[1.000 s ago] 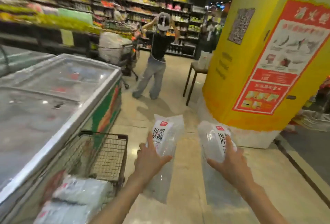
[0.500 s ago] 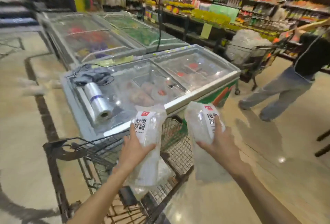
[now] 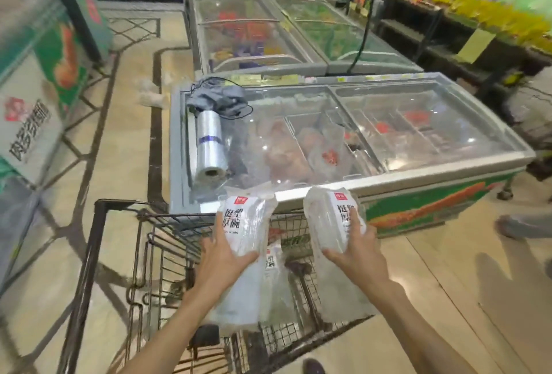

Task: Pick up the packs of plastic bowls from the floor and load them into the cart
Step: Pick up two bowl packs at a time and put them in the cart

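Observation:
My left hand point(image 3: 222, 263) grips a clear pack of plastic bowls point(image 3: 243, 224) with a white label and holds it upright above the black wire cart point(image 3: 119, 254). In my right hand point(image 3: 357, 251) is a second pack of bowls point(image 3: 327, 218), held over the cart's right side. Another pack point(image 3: 273, 266) with the same label lies inside the cart basket below, partly hidden by the left pack.
A glass-topped chest freezer point(image 3: 403, 185) stands just beyond the cart, with a roll of plastic bags point(image 3: 209, 143) and a grey cloth point(image 3: 219, 97) on its lid. More freezers point(image 3: 254, 24) lie behind. Another person's foot point(image 3: 519, 226) is at the right. Shelves point(image 3: 478, 9) line the far right.
My view has swung left from the yellow pillar to the freezers. Both hands have carried the packs over the cart, which now sits directly under them.

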A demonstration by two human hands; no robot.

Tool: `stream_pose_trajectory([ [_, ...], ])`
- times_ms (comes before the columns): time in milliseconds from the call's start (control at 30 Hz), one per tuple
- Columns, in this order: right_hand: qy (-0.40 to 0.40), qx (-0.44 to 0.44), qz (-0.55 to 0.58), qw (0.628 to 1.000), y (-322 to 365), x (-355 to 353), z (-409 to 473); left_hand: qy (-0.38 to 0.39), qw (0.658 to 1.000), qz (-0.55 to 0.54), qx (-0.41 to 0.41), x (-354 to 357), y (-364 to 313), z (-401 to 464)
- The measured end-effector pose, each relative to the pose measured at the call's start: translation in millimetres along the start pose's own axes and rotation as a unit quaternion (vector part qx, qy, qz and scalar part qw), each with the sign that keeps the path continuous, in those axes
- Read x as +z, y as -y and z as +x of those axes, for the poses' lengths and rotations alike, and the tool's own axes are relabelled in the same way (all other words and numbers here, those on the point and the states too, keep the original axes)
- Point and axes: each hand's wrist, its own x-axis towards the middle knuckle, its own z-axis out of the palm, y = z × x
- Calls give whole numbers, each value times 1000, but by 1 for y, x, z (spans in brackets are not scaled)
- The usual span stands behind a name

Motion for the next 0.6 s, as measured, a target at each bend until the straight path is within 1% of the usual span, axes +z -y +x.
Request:
stream_pose_trajectory([
  [67,22,-15,-3,1000,-21,13,27,-18,1000,-12,-15,23,-6,8],
  [200,83,-42,-14,996,-63,35,76,-51,996,-18,-69,78,-25,18],
  [300,117,-50,-21,992,-91,49,102,-61,994,-35,-87,119,-41,22],
  [367,125,-45,-14,991,-108,60,113,-52,992,-49,-103,148,-46,27],
  [533,136,-9,11,991,-144,79,133,-33,983,-21,-178,223,-49,50],
  [600,132,9,30,991,-156,86,135,-25,983,-18,-184,252,-48,58],
])
